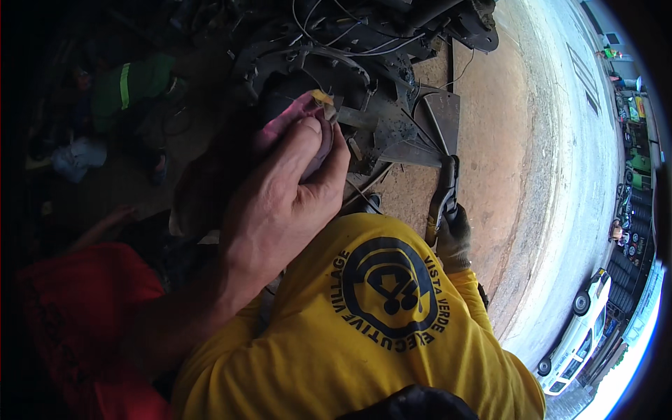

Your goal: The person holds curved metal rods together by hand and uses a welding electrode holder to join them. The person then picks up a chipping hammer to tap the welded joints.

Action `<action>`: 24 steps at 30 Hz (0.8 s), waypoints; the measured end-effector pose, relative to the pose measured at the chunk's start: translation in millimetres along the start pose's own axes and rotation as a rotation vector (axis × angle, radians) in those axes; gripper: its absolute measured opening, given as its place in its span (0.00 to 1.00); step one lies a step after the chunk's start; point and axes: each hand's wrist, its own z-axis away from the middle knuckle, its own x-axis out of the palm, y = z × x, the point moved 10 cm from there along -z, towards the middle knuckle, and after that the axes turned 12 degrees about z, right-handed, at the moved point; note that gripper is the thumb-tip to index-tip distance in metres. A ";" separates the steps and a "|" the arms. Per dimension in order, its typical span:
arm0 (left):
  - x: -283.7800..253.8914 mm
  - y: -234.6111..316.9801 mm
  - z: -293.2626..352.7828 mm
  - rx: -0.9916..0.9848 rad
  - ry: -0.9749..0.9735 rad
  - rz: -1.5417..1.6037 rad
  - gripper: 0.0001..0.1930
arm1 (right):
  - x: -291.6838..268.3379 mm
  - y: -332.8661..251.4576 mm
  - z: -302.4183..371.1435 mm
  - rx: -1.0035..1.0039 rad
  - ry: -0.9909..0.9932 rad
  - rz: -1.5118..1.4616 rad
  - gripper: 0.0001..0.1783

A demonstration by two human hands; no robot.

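My left hand (280, 171) reaches up from the red sleeve (91, 329) at the lower left. Its fingers are closed on a small, soft-looking pinkish-purple thing (288, 119) with a yellow edge; its kind cannot be told. A large dark shape beside the hand hides part of that side. Close in front, a co-worker in a yellow shirt (336, 301) bends forward. The co-worker's gloved hand (455, 234) grips a dark, long-handled tool (442, 192), apart from my hand. My right hand is not in view.
Dark metal parts with loose cables (364, 52) lie ahead, beside a flat metal plate (444, 122). A person in green (133, 91) is at the far left, in shadow. Bare ground (497, 175) and a road run along the right, with a white vehicle (577, 336).
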 end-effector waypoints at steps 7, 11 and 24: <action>73.6 -114.0 53.3 -0.932 0.181 1.504 0.13 | -0.3 -6.0 3.7 -0.001 0.022 0.017 0.22; 123.3 -121.3 46.5 -1.110 0.135 1.779 0.14 | 1.7 -15.4 5.0 0.046 0.000 -0.013 0.22; 152.5 -57.5 -38.9 -0.889 -0.090 1.449 0.15 | -0.5 9.7 8.8 0.113 0.047 -0.133 0.24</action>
